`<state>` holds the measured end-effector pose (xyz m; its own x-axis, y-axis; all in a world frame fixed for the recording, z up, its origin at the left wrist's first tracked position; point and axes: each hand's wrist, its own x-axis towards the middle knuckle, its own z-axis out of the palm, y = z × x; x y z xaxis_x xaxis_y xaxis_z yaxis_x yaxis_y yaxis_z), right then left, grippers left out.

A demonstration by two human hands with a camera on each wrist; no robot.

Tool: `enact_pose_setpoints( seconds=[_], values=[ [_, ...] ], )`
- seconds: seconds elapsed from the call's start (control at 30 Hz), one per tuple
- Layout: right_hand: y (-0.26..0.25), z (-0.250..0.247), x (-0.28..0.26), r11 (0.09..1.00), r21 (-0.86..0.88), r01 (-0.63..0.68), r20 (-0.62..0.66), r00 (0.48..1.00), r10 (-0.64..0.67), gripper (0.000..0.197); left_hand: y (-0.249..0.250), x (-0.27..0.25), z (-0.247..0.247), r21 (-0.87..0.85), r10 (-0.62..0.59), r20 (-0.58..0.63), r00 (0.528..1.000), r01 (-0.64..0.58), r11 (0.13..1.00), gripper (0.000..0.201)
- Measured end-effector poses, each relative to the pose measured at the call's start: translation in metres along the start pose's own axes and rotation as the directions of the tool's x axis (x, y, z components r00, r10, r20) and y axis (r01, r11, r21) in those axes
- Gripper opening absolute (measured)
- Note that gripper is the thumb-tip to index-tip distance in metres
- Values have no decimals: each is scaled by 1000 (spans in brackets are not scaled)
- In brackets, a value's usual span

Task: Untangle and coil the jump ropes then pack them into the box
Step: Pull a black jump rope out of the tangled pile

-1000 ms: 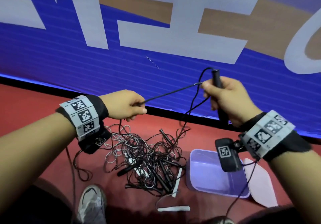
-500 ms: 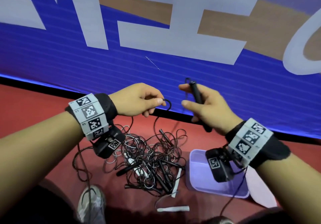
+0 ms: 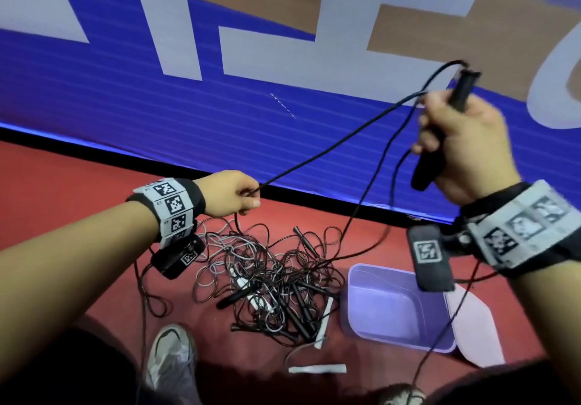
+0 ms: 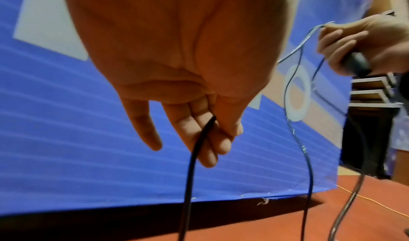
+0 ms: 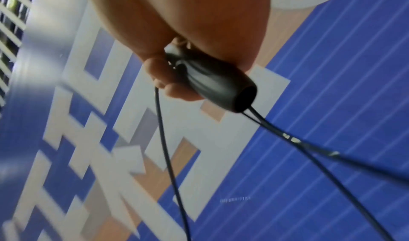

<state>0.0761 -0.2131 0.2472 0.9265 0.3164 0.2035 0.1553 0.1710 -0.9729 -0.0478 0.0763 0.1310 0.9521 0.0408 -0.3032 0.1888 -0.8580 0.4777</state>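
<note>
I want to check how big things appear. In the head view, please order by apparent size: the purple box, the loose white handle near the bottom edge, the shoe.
1. purple box, largest.
2. shoe, partly cut off, clearly smaller.
3. white handle, smallest.

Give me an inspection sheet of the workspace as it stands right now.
Surface: red floor, bare at far left.
Job's things: tangled pile of ropes, black and white, on the floor; purple box right of it, nothing seen inside; its lid lies beside it.
Clutter: loose white handle in front of the pile.
Hands: left hand pinches a black rope; right hand grips that rope's black handle, raised higher.
Cables: thin wires hang from both wrist cameras.
Surroundings: blue banner with white lettering behind; a shoe near the pile.
</note>
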Motion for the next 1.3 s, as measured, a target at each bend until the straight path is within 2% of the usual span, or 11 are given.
enact_pose_setpoints(
  seconds=[0.17, 0.27, 0.33, 0.43, 0.53, 0.67, 0.73, 0.83, 1.0, 1.17, 1.3],
  values=[
    [-9, -47, 27, 996, 79, -42, -223, 973, 58, 10, -21, 2, 24, -194, -101, 42, 994, 107, 975, 23],
    [9, -55, 31, 947, -281, -156, -226, 970, 92, 12, -15, 5, 28, -389, -98, 33, 995, 103, 916, 24],
    [28, -54, 28, 822, -540, -178, -172, 980, 100, 3, -2, 6, 19, -376, -122, -74, 990, 85, 922, 28],
    [50, -44, 19, 675, -730, -109, -35, 992, 122, 17, 30, 1, 0, -340, -79, -221, 972, -1, 940, 30],
    [51, -15, -2, 769, -636, -65, 169, 960, 221, 23, 65, -11, -13, -359, 27, -254, 967, -120, 925, 29],
    [46, 22, -35, 884, -456, -102, 465, 820, 334, 25, 100, -24, -15, -346, 133, -279, 951, -229, 910, 28],
    [43, 31, -44, 895, -440, -73, 515, 796, 318, 17, 104, -28, -15, -378, 145, -311, 939, -263, 888, 31],
    [40, 36, -46, 900, -427, -87, 462, 835, 300, 10, 98, -30, -16, -395, 154, -314, 937, -276, 876, 31],
    [33, 31, -42, 845, -533, -55, 490, 794, 361, 10, 77, -28, -12, -381, 176, -111, 978, -205, 901, 30],
    [20, 14, -21, 936, -344, -72, 248, 955, 164, 16, 47, -20, -8, -371, 176, -13, 984, -168, 913, 25],
    [8, -11, -1, 997, -72, -29, 47, 998, 32, 16, 30, -12, -1, -413, 156, 18, 988, -135, 901, 25]
  ],
)
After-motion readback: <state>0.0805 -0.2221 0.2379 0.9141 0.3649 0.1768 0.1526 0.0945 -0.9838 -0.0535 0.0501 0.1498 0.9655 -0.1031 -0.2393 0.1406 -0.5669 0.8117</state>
